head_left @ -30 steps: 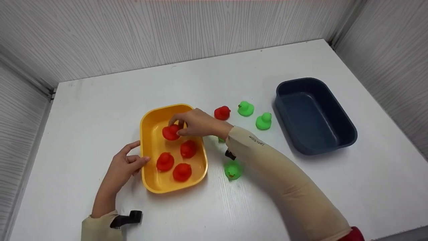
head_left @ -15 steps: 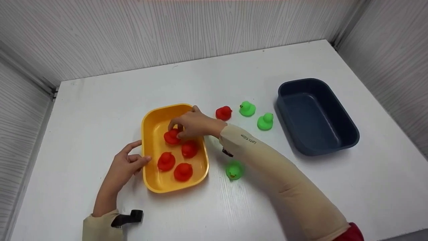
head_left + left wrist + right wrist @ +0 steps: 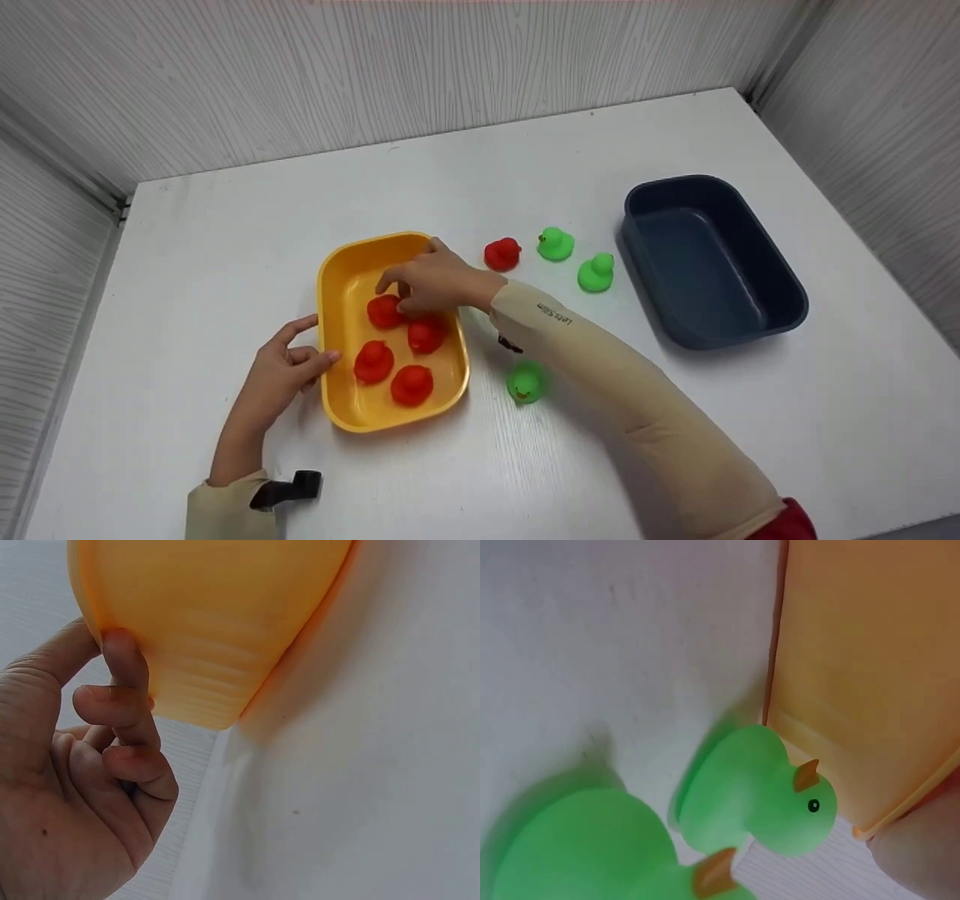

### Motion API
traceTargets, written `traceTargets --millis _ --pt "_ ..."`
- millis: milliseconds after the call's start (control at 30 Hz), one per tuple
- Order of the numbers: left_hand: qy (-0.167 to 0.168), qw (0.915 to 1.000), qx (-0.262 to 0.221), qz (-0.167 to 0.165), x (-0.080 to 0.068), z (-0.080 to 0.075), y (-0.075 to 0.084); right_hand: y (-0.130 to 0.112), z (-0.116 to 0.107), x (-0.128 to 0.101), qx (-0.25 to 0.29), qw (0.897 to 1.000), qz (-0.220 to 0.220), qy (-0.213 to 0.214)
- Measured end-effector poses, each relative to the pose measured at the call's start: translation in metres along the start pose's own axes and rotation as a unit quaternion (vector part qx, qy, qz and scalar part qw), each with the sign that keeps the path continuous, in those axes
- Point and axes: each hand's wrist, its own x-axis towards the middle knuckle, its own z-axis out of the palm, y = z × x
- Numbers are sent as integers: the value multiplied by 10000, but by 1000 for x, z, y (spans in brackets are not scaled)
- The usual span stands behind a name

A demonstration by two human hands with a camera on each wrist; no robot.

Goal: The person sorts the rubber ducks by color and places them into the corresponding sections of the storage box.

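In the head view, my left hand [image 3: 283, 369] pinches the left rim of a yellow plastic tub [image 3: 352, 409], thumb inside and fingers against the outer wall. The left wrist view shows those fingers [image 3: 127, 720] curled at the tub's wall. Over the tub's right rim reaches my right hand [image 3: 435, 281], its index finger and thumb spread apart. A red rubber duck [image 3: 385, 311] sits on the tub floor right at the thumb tip. Close by in the tub are more red ducks, one under the palm [image 3: 426, 334] and two nearer the front [image 3: 373, 361].
Right of the tub stand a red duck [image 3: 502, 254] and green ducks [image 3: 556, 244], one [image 3: 527, 381] nearer the front. The right wrist view shows a green duck [image 3: 742, 791] beside the tub's wall. A dark blue tub [image 3: 712, 262] stands farther right.
My right hand has lowered the red duck slightly toward the front onto the tub floor, and its index finger has lifted off. The left hand stays at the rim.
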Motion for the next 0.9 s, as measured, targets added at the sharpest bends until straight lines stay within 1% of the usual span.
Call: traceTargets --millis 167,267,367,467,533,633,733,800,900 --pt "0 10000 -15 -21 0 -1 -1 -2 0 0 -37 9999 -41 116" --pt "7 10000 0 -39 0 -2 -1 -2 -2 -1 35 10000 -47 79" --pt "-2 10000 14 -71 0 -1 -1 -1 -6 -2 415 9991 -22 12" --pt "5 10000 31 -91 0 -1 0 2 -15 -5 996 9949 -107 80" --pt "21 10000 41 -64 0 -1 0 4 -22 -10 1377 9900 -211 213" --pt "35 10000 22 4 0 -1 -1 8 -33 -18 1806 9821 -306 441" --pt "32 10000 10 80 1 -1 -2 14 -44 -28 2213 9733 -252 561" --pt "35 9999 9 105 1 -1 -2 19 -51 -34 2282 9711 -270 640" --pt "52 9999 17 112 1 0 -3 29 -60 -42 2226 9722 -190 699"
